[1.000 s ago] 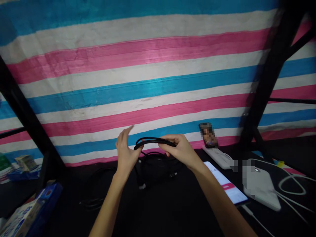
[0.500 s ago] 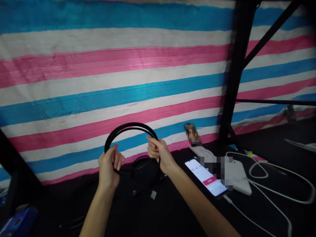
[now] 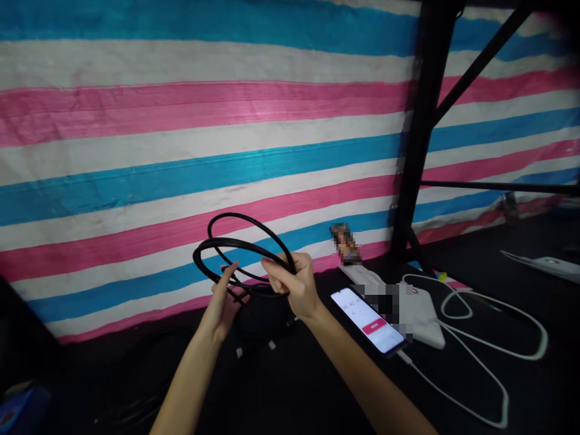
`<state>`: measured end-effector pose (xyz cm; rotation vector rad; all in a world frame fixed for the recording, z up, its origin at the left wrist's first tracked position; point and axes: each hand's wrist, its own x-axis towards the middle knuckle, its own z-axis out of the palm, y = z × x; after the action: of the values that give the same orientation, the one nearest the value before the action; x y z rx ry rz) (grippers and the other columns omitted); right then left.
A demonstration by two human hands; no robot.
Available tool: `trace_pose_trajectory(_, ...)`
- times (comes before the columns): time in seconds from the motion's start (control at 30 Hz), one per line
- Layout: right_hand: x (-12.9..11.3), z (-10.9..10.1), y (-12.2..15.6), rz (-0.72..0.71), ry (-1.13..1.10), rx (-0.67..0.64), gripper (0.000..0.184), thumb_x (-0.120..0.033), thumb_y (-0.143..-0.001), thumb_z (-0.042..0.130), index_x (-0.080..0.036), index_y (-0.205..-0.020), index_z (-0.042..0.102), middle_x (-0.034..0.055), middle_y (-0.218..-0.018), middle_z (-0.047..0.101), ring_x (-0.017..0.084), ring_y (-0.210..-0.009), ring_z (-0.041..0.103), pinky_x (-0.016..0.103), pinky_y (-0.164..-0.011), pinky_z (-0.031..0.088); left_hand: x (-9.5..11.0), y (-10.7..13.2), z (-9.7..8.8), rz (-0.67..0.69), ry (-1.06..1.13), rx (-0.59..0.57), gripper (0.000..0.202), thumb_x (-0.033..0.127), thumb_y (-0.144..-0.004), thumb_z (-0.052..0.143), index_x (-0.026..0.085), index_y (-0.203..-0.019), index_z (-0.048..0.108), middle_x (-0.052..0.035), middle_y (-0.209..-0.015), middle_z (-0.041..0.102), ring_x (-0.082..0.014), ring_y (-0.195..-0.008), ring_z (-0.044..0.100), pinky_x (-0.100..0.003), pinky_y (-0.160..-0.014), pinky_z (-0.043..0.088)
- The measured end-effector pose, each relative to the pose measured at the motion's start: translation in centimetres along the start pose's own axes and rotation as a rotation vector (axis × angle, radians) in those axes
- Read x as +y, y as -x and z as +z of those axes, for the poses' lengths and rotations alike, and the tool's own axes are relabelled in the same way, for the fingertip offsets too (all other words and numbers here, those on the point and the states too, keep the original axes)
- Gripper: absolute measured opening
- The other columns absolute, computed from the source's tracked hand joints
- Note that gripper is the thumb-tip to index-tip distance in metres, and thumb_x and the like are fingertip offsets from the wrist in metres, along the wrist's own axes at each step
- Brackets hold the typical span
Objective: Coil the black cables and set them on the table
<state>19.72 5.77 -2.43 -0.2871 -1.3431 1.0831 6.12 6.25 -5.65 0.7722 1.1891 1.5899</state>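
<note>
A black cable [image 3: 251, 219] is gathered in loose loops in front of the striped sheet. My right hand [image 3: 299, 284] is closed around the loops at their right side, thumb laid along them. At the lower left of the coil, my left hand [image 3: 224, 305] has a stretch of the same cable between its thumb and curled fingers; part of that grip is hidden. Below the hands, more dark cable and small pale pieces, perhaps connector ends [image 3: 272, 345], show dimly against the black surface.
A lit phone [image 3: 369, 320] lies to the right beside a white power bank [image 3: 426, 317], with a white charging cable [image 3: 502, 386] looping around. A black metal post [image 3: 410, 139] rises behind. A blue box [image 3: 22, 408] sits at the lower left.
The neat coil has spread into separate, tilted loops. My left hand has moved right, closer to my right hand, which has turned over the loops. The view has shifted slightly.
</note>
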Motion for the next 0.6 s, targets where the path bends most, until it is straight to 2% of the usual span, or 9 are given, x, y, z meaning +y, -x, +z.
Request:
trace_pose_trajectory(0.1,0.2,-0.2,-0.2,0.037,-0.055,-0.081,0.044,-0.03,-0.071,0.066,-0.019,-0.038,0.04,-0.0072,-0.035,0.033,0.005,-0.033,0.03,0.023,-0.038,0.022,0.9,0.6,0.3,-0.157,0.204,-0.145,0.02,0.029,-0.077,0.057,0.012,-0.089,0.056,-0.0094,-0.075,0.062,-0.0191,-0.068,0.062,-0.034,-0.068,0.051)
trace_pose_trajectory(0.2,1.3,-0.7,-1.1,0.137,-0.121,-0.006,0.043,-0.036,-0.071,0.066,-0.019,-0.043,0.039,-0.0097,-0.036,0.028,0.002,-0.031,0.023,0.021,-0.035,0.016,1.2,0.8,0.4,-0.146,0.345,-0.098,0.01,0.02,-0.079,0.052,0.013,-0.084,0.057,-0.0008,-0.056,0.056,-0.0111,-0.057,0.058,-0.021,-0.058,0.047)
trace_pose_trajectory(0.27,2.7,-1.3,-2.0,0.213,-0.098,0.114,0.036,-0.042,-0.072,0.063,-0.019,-0.052,0.043,-0.012,-0.039,0.024,0.002,-0.03,0.02,0.019,-0.033,0.015,0.8,0.8,0.6,-0.063,0.401,-0.039,0.007,0.022,-0.079,0.052,0.017,-0.078,0.056,0.0076,-0.039,0.039,-0.0072,-0.045,0.049,-0.016,-0.052,0.042)
trace_pose_trajectory(0.33,4.4,-2.1,-2.8,0.269,0.017,0.197,0.026,-0.043,-0.071,0.061,-0.02,-0.074,0.05,-0.0126,-0.046,0.031,0.004,-0.029,0.03,0.018,-0.032,0.023,0.0,0.6,0.8,0.009,0.423,-0.004,0.021,0.027,-0.078,0.054,0.019,-0.059,0.048,0.0102,-0.032,0.022,-0.0058,-0.035,0.033,-0.016,-0.047,0.038)
trace_pose_trajectory(0.4,5.9,-3.1,-3.1,0.286,0.247,0.206,0.036,-0.038,-0.071,0.059,-0.021,-0.1,0.047,-0.0105,-0.056,0.044,0.009,-0.035,0.047,0.021,-0.037,0.037,-1.0,0.1,0.9,0.044,0.395,0.022,0.04,0.03,-0.075,0.056,0.02,-0.047,0.029,0.01,-0.03,0.017,-0.0054,-0.032,0.024,-0.018,-0.044,0.035)
trace_pose_trajectory(0.43,6.5,-3.6,-3.2,0.276,0.401,0.198,0.041,-0.035,-0.071,0.058,-0.021,-0.107,0.045,-0.0087,-0.061,0.049,0.011,-0.04,0.054,0.023,-0.041,0.042,-1.6,-0.3,0.8,0.049,0.361,0.033,0.045,0.032,-0.073,0.056,0.021,-0.045,0.023,0.0097,-0.031,0.018,-0.0054,-0.032,0.025,-0.019,-0.045,0.036)
trace_pose_trajectory(0.5,7.3,-4.5,-3.0,0.251,0.699,0.166,0.043,-0.032,-0.074,0.055,-0.02,-0.113,0.044,-0.0054,-0.065,0.056,0.014,-0.046,0.059,0.026,-0.049,0.046,-2.7,-1.4,0.2,0.034,0.252,0.047,0.046,0.033,-0.073,0.057,0.021,-0.044,0.023,0.0084,-0.032,0.026,-0.0065,-0.035,0.035,-0.02,-0.049,0.04)
trace_pose_trajectory(0.6,7.9,-5.4,-2.8,0.295,0.942,0.085,0.038,-0.033,-0.083,0.048,-0.019,-0.118,0.045,-0.0038,-0.061,0.059,0.015,-0.046,0.061,0.025,-0.055,0.047,-4.0,-3.1,-1.3,-0.028,-0.005,0.038,0.037,0.034,-0.079,0.053,0.019,-0.048,0.04,0.0036,-0.043,0.049,-0.0092,-0.043,0.049,-0.024,-0.053,0.044)
